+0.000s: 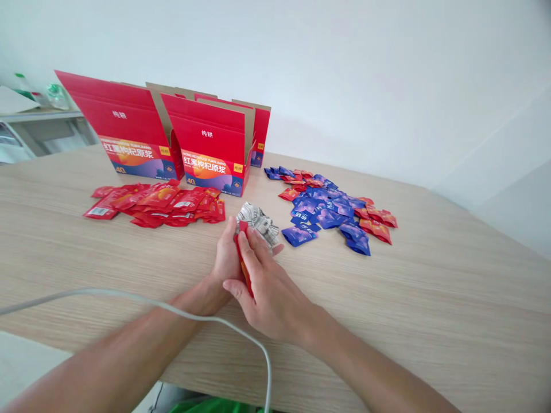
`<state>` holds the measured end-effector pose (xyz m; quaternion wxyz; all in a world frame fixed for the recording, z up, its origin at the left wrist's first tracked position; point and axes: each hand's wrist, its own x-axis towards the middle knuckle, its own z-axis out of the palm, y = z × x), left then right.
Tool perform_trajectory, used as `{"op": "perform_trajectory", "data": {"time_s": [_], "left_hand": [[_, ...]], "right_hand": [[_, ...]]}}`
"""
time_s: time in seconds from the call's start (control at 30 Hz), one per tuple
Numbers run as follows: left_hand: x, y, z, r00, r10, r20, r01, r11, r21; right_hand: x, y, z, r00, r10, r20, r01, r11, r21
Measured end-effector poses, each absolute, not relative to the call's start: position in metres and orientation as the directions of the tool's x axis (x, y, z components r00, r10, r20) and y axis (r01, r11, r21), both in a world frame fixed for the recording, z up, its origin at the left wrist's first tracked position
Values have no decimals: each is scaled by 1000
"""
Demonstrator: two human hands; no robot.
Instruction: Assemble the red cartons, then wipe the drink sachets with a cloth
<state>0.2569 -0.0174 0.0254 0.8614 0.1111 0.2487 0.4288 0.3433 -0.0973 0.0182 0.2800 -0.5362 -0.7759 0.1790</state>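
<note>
My left hand [227, 252] cups a red sachet [244, 225], seen edge-on between my palms; whether several are stacked there I cannot tell. My right hand [269, 284] presses against it from the right, fingers stretched out and close together. Just past my fingertips lies a bunch of white papers [258, 221] with black print, partly covered by my right hand. To the left of my hands is a pile of red sachets [172, 202]. On the right a pile of blue sachets [327, 205] is spread out, with some red sachets [376, 223] among and beside them.
Several red cartons [210, 143] with raised flaps stand at the back left of the wooden table [430, 298]. A white cable [129, 295] crosses in front of my left forearm. Farther left, a side table [38, 117] holds a bottle [22, 83].
</note>
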Motion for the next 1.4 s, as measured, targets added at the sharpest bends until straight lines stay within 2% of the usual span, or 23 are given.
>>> {"op": "perform_trajectory", "data": {"time_s": [0.07, 0.13, 0.2, 0.27, 0.33, 0.4, 0.47, 0.53, 0.63, 0.8, 0.87, 1.0, 1.07, 1.17, 1.3, 1.4], "left_hand": [[253, -12, 30, 491, 794, -358, -660, 607, 442], [253, -6, 33, 451, 819, -354, -677, 572, 462], [256, -4, 33, 409, 853, -325, -719, 520, 461], [262, -5, 31, 404, 856, -323, -731, 514, 449], [269, -11, 29, 428, 843, -325, -724, 536, 434], [274, -19, 28, 464, 824, -325, -709, 566, 421], [277, -26, 27, 485, 813, -322, -700, 582, 414], [277, -31, 26, 490, 814, -312, -700, 581, 415], [273, -29, 22, 505, 814, -286, -709, 581, 400], [263, -17, 14, 498, 786, -366, -695, 614, 374], [265, -17, 13, 502, 800, -328, -715, 597, 363], [274, -28, 9, 531, 826, -188, -740, 560, 373], [274, -32, 7, 539, 827, -162, -731, 554, 398], [266, -30, 8, 492, 837, -240, -727, 546, 416], [251, -24, 18, 487, 768, -417, -648, 637, 416], [249, -21, 25, 524, 723, -450, -601, 688, 406]], "right_hand": [[348, -106, 24, -318, 900, 297, 659, 435, -613], [356, -107, 29, -262, 876, 405, 555, 480, -679], [366, -98, 33, -44, 870, 491, 426, 461, -779], [374, -82, 31, 195, 860, 471, 286, 410, -866], [380, -63, 25, 287, 849, 443, 296, 362, -884], [384, -46, 16, 266, 833, 485, 510, 305, -804], [384, -38, 8, 173, 833, 526, 719, 259, -645], [380, -39, 2, 50, 866, 498, 797, 266, -542], [364, -57, -3, -100, 911, 401, 805, 311, -505], [339, -86, -4, -217, 911, 351, 774, 380, -506], [340, -79, 0, -200, 918, 343, 787, 359, -502], [350, -50, 7, -37, 947, 319, 806, 217, -551], [350, -47, 6, -28, 946, 324, 794, 218, -568], [340, -64, 1, -139, 938, 319, 776, 303, -554], [327, -97, 0, -254, 940, 230, 742, 341, -577], [331, -111, 8, -305, 925, 227, 715, 380, -587]]}}
